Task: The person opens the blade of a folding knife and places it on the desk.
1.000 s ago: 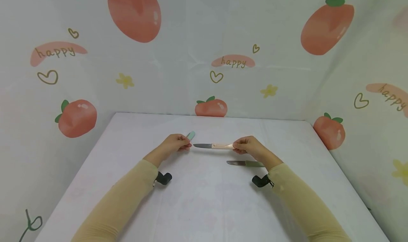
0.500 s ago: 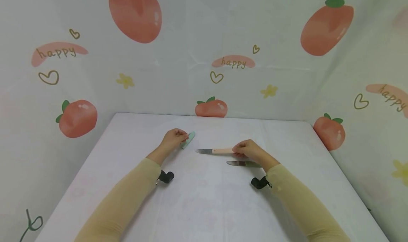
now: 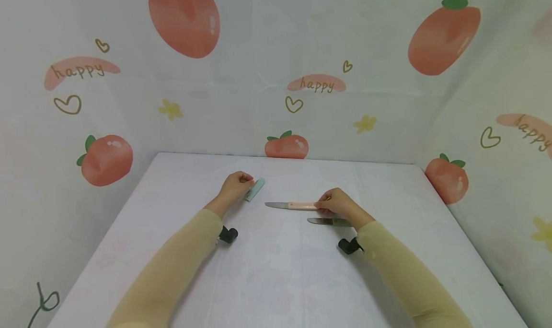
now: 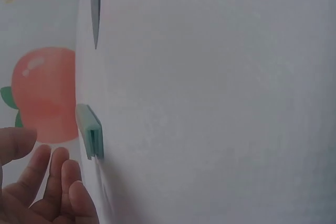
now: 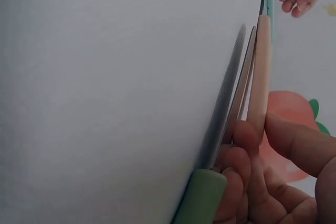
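The pink-handled knife lies level over the desk, its blade pointing to 9 o'clock; whether it touches the surface I cannot tell. The right hand pinches the end of its handle, at the knife's 3 o'clock, between thumb and fingers. Just beside it, at 4 o'clock, is a green-handled knife, its blade also toward 9 and its handle partly hidden by the right wrist. Off the pink knife's tip, at 10 o'clock, sits a mint-green slotted piece, slanting from 7 to 1. At its 9 o'clock is the left hand, thumb and fingers apart, gripping nothing. Beyond, at 12 o'clock, hangs a fruit-printed backdrop.
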A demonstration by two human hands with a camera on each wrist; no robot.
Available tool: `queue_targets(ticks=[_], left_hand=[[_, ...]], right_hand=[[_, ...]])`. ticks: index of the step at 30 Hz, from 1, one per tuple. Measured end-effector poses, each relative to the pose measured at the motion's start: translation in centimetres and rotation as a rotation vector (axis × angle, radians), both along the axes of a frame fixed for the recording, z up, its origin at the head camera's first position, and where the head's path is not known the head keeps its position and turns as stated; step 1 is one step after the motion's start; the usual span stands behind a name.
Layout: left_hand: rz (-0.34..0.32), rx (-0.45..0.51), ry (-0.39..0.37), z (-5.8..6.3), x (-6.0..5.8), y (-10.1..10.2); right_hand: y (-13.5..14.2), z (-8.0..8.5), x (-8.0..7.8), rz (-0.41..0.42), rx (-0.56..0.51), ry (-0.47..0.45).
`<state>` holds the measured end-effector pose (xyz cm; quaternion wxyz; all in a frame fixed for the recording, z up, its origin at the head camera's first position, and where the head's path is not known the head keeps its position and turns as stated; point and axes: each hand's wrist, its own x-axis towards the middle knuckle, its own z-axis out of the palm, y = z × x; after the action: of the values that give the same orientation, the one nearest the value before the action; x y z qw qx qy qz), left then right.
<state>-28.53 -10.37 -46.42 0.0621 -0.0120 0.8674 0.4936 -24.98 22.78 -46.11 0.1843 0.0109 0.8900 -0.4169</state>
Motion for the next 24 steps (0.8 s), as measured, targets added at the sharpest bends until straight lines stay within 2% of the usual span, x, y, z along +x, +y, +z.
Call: queue_targets(ticks=[6, 15, 24], left_hand=[[-0.037, -0.088, -0.03, -0.3, -0.4, -0.3], [-0.097, -0.194, -0.056, 0.2, -0.3, 0.4], [-0.117, -0.302, -0.081, 0.6, -0.4, 0.8]], right_hand=[[-0.2, -0.1, -0.1, -0.003, 0.057, 0.015], [0.0, 0.5, 0.1, -0.02, 0.091, -0.004], [0.5, 2.1, 0.6, 0.041, 0.042, 0.048]])
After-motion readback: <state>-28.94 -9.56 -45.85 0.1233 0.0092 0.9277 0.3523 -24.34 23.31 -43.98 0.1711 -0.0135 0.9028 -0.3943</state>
